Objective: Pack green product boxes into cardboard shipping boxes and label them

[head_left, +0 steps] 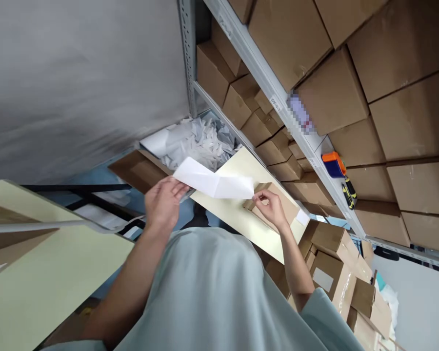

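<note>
A creased white sheet of paper is stretched between my two hands, with a fold running down its middle. My left hand pinches its left end, the fingers partly over the edge. At the other end, the thumb and fingertips of my right hand grip the lower corner. Beneath the sheet is a pale yellow tabletop. A cardboard box lies on that top, partly hidden behind my right hand. Some dark or clear object shows just beyond my left fingers, too covered to name.
Crumpled white paper fills a bin beyond the table, beside an open brown carton. Shelving full of cardboard boxes rises on the right, holding an orange and blue tape dispenser. Another pale table stands at left.
</note>
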Demonstrator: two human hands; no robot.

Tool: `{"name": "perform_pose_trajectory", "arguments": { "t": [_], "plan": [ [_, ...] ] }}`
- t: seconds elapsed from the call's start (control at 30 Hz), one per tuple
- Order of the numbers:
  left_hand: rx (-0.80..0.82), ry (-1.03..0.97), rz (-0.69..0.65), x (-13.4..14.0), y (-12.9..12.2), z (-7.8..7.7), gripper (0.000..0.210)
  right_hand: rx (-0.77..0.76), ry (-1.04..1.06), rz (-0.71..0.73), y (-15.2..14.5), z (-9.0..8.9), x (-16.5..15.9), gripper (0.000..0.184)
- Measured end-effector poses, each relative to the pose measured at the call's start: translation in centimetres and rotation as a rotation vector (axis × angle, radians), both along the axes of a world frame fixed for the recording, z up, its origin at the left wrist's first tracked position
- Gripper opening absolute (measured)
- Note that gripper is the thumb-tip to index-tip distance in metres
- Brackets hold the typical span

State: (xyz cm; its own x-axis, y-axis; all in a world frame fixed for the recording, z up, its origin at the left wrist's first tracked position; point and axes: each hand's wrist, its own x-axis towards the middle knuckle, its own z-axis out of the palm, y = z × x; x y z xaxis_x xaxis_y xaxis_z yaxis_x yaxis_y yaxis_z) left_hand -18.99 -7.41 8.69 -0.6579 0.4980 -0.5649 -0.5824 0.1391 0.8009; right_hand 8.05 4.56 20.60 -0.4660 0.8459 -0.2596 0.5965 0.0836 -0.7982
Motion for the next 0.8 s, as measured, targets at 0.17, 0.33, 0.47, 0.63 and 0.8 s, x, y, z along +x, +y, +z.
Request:
{"name": "perform_pose_trajectory", "arguments": {
  "t": [0.17,0.33,0.47,0.63,0.8],
  "plan": [
    [-0.182,0.038,0.429,-5.0,-1.8,-0.5,0.028,0.097,0.072,-0.061,5.4,0.7,-4.7,0.024],
    [-0.151,0.073,0.546,-5.7,-2.8,1.0,0.021,0.192,0.104,0.061,10.7,-0.6,-13.0,0.025],
    [-0.102,0.172,0.467,-4.5,-3.1,2.4,0.022,0.259,0.032,0.135,14.8,-3.4,-21.4,0.038],
    [0.009,0.276,0.331,-2.7,-3.3,4.3,0.032,0.203,-0.142,0.205,16.8,-5.2,-26.8,0.087],
    [0.149,0.424,0.157,-0.6,-2.4,5.2,0.028,0.115,-0.059,0.259,14.7,-5.1,-21.9,0.074]
  ]
}}
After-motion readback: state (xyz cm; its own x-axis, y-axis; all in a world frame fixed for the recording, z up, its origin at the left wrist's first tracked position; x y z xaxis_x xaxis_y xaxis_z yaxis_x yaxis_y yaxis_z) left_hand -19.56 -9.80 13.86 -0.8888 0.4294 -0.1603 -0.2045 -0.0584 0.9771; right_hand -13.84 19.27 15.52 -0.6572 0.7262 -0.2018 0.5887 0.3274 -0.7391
